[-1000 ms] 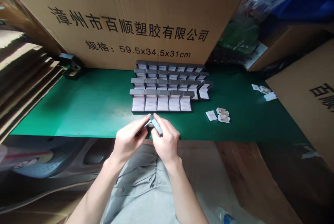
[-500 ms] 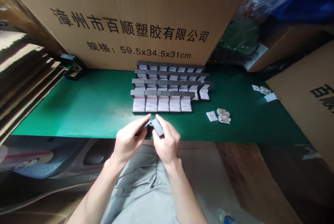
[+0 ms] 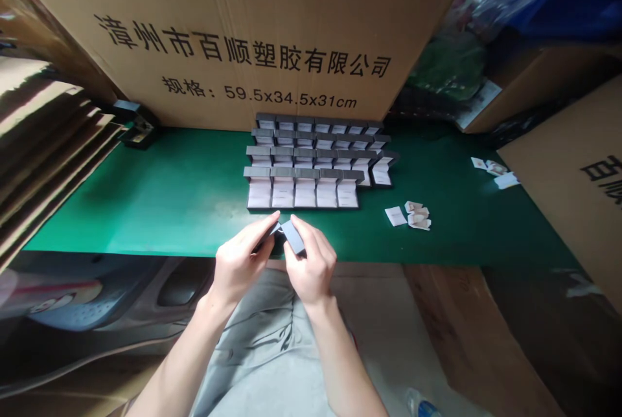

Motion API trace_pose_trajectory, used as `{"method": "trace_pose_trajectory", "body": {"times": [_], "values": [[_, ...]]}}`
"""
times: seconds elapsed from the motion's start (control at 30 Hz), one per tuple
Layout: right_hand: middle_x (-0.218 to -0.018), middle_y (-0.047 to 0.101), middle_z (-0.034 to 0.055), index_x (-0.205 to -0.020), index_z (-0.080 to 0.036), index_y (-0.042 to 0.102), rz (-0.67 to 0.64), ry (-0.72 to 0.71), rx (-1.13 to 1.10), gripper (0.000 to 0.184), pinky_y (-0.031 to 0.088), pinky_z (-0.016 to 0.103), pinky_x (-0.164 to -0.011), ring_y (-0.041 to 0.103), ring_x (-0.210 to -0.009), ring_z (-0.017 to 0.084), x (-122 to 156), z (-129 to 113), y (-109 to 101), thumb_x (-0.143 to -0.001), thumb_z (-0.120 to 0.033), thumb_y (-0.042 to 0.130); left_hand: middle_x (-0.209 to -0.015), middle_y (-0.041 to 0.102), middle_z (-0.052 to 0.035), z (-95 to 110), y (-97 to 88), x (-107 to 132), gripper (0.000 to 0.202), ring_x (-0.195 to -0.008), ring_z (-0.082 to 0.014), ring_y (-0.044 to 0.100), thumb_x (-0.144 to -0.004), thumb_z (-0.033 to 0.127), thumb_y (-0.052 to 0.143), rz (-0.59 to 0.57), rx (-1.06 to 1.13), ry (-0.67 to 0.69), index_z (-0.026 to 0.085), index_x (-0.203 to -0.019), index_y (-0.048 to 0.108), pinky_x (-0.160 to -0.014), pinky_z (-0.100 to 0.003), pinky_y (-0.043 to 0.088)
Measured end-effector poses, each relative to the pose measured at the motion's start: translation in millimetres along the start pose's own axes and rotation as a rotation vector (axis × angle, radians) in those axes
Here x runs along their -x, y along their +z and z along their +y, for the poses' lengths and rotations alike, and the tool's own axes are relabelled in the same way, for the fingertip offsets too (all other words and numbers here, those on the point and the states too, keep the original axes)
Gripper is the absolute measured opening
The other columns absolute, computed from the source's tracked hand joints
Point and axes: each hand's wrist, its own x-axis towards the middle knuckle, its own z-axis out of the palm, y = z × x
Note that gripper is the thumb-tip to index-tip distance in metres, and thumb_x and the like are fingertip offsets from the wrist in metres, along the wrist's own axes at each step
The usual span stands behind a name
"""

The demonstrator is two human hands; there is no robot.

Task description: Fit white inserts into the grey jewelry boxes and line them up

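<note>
Over the near edge of the green table (image 3: pixel 194 210), both hands grip one small dark hinged box (image 3: pixel 293 237), partly opened. My left hand (image 3: pixel 243 250) is closed around one half, and my right hand (image 3: pixel 311 258) pinches the other half. Fingers hide much of the box, and its inside cannot be made out. Just beyond my fingertips stand rows of similar dark boxes (image 3: pixel 306 193) with raised lids and white linings. To the right of these rows lie a white square card (image 3: pixel 396 216) and several small white-and-tan pieces (image 3: pixel 418 215).
A large printed cardboard carton (image 3: pixel 272 9) stands behind the boxes. Stacked cardboard sheets (image 3: pixel 53 145) border the left side, near a dark open box (image 3: pixel 133 124). More small white pieces (image 3: pixel 505 180) lie at the right beside another carton (image 3: pixel 573 171).
Almost nothing differs. Both hands keep their hold on the small box at the same place, and the view has shifted very slightly.
</note>
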Motion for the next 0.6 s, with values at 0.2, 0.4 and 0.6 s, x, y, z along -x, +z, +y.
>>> {"method": "trace_pose_trajectory", "body": {"times": [0.2,0.4,0.6], "values": [[-0.110,0.084,0.0110,-0.138,-0.024,0.067,0.056,-0.014,-0.002,0.046,0.070,0.035,-0.088,0.083,-0.099,0.024,2.8,0.5,1.4,-0.096,-0.006,0.064,-0.125,0.082,-0.0061,1.5,-0.5,-1.5,0.040,-0.103,-0.0211,0.082,-0.099,0.010,0.065,-0.003,0.007,-0.032,0.022,-0.137,0.072,-0.093,-0.026,0.067],[-0.110,0.084,0.0109,-0.132,-0.022,0.068,0.050,-0.045,-0.021,0.043,0.070,0.034,-0.088,0.083,-0.099,0.023,-0.5,0.6,0.9,-0.093,-0.003,0.065,-0.122,0.083,-0.0065,3.2,-1.1,-2.4,0.038,-0.099,-0.0206,0.083,-0.099,0.010,0.066,-0.009,-0.008,-0.038,0.020,-0.134,0.073,-0.089,-0.025,0.067],[-0.111,0.084,0.0111,-0.131,-0.022,0.069,0.020,-0.033,-0.028,0.037,0.069,0.034,-0.089,0.083,-0.100,0.023,1.2,2.1,0.6,-0.096,-0.009,0.066,-0.119,0.083,-0.0076,5.9,-3.3,-3.8,0.039,-0.094,-0.0203,0.083,-0.099,0.011,0.065,-0.013,-0.021,-0.026,0.019,-0.136,0.072,-0.082,-0.024,0.065]]}}
